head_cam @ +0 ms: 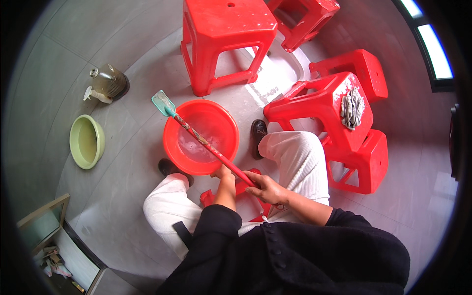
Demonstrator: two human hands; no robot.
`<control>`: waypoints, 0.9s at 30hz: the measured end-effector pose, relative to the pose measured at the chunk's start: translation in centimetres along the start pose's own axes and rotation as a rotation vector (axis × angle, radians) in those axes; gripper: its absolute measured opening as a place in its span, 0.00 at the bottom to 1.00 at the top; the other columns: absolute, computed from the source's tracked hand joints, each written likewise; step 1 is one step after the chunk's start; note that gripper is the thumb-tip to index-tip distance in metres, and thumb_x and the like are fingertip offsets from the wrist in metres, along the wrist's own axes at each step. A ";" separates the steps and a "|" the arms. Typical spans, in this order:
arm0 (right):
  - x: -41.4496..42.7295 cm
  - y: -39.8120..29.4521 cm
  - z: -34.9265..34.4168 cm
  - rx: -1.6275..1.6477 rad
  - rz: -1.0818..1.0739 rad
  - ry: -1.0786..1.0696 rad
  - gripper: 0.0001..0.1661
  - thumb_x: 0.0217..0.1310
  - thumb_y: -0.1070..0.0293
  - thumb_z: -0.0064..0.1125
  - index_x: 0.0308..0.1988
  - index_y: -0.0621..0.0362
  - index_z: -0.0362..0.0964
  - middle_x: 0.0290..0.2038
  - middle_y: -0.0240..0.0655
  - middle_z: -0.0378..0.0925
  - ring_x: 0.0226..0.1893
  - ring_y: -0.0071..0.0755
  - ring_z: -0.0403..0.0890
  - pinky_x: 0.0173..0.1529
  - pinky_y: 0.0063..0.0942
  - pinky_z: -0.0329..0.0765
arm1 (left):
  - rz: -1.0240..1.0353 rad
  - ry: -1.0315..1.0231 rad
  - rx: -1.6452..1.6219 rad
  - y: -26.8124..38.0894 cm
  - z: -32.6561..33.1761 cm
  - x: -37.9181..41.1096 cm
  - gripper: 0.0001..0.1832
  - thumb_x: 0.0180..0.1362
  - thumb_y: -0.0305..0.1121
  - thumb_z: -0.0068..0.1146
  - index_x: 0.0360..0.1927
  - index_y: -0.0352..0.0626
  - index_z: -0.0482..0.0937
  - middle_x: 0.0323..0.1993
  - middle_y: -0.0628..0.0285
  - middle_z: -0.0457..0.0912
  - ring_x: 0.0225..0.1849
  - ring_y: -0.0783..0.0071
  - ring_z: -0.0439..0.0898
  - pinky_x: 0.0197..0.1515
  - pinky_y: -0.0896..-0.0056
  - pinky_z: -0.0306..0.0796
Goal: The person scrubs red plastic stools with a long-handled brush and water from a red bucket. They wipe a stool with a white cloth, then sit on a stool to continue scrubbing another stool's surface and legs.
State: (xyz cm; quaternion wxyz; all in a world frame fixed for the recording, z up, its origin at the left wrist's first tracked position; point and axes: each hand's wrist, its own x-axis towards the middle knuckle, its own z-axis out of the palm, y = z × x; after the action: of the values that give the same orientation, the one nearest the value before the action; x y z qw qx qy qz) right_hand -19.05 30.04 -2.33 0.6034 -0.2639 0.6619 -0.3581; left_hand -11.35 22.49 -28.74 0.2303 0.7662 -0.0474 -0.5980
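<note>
A long red handle with a teal plastic scoop-shaped head (163, 104) slants across a red plastic basin (228, 121) of cloudy, sudsy water. My right hand (266, 188) is closed around the handle near its lower end. My left hand (224, 172) is at the basin's near rim, just under the handle; its fingers are partly hidden, so whether it grips anything is unclear. The basin stands on the floor between my feet. Beneath my forearms, part of a low red plastic stool (207, 198) shows between my legs.
A tall red stool (228, 22) stands beyond the basin. Several more red stools are at the right, one with a crumpled grey cloth (353, 108) on it. At the left are a green basin (100, 142), a spray bottle (97, 96) and a large translucent bottle (110, 82).
</note>
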 end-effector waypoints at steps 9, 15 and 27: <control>-1.9 0.2 -1.3 0.106 0.053 0.067 0.30 0.61 0.71 0.50 0.61 0.63 0.51 0.35 0.32 0.69 0.25 0.17 0.65 0.30 0.17 0.65 | -0.248 -0.077 0.309 -1.9 -2.8 3.7 0.30 0.39 0.37 0.71 0.44 0.38 0.68 0.36 0.54 0.76 0.38 0.59 0.76 0.38 0.61 0.72; -2.6 1.3 -1.6 0.158 0.049 0.128 0.31 0.61 0.71 0.50 0.62 0.63 0.51 0.35 0.31 0.69 0.28 0.18 0.64 0.32 0.17 0.64 | 0.444 -0.236 0.417 10.7 -3.9 5.8 0.43 0.42 0.26 0.64 0.62 0.39 0.53 0.58 0.49 0.64 0.54 0.56 0.70 0.53 0.62 0.68; -1.4 -0.6 -0.2 0.132 0.139 0.064 0.30 0.61 0.72 0.48 0.62 0.62 0.51 0.35 0.32 0.70 0.26 0.18 0.64 0.29 0.18 0.64 | 0.117 -0.511 0.620 11.8 -3.4 2.6 0.57 0.36 0.29 0.65 0.67 0.47 0.37 0.65 0.57 0.51 0.65 0.54 0.55 0.62 0.49 0.50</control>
State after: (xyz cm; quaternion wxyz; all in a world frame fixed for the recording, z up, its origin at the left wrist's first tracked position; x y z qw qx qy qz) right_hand -19.11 30.80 -1.02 0.6214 -0.1657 0.6725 -0.3664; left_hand -5.05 12.05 -25.62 0.0028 0.6220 -0.3249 -0.7124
